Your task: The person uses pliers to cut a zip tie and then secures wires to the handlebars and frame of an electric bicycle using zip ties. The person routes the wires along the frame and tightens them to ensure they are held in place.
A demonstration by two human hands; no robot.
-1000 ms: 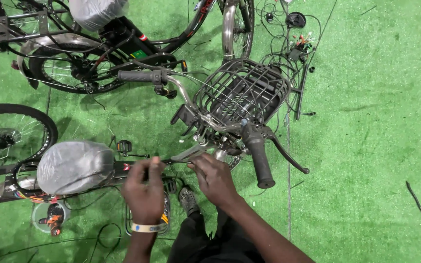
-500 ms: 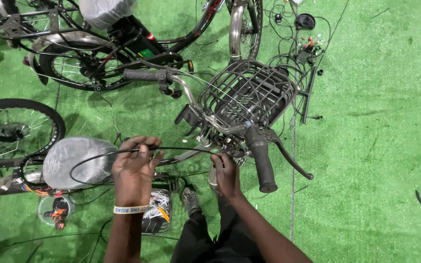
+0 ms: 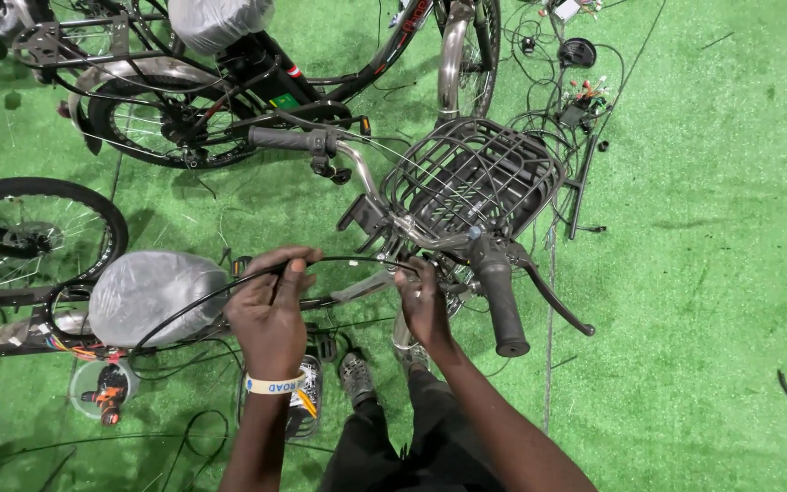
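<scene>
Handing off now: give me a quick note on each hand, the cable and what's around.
Left hand: pinching a black cable above the bike frame, beside the wrapped saddle.
Right hand: on the cable's other end, by the handlebar stem, under the wire basket.
The cable arcs between both hands; its far end trails left, not seen to be fixed to anything.
The brake lever is untouched.

Green artificial turf floor (image 3: 712, 273), loose black wires (image 3: 539, 55), even light

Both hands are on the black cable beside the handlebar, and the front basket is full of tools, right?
Not quite. The head view shows the left hand and right hand on the black cable, but the wire basket is empty.
</scene>
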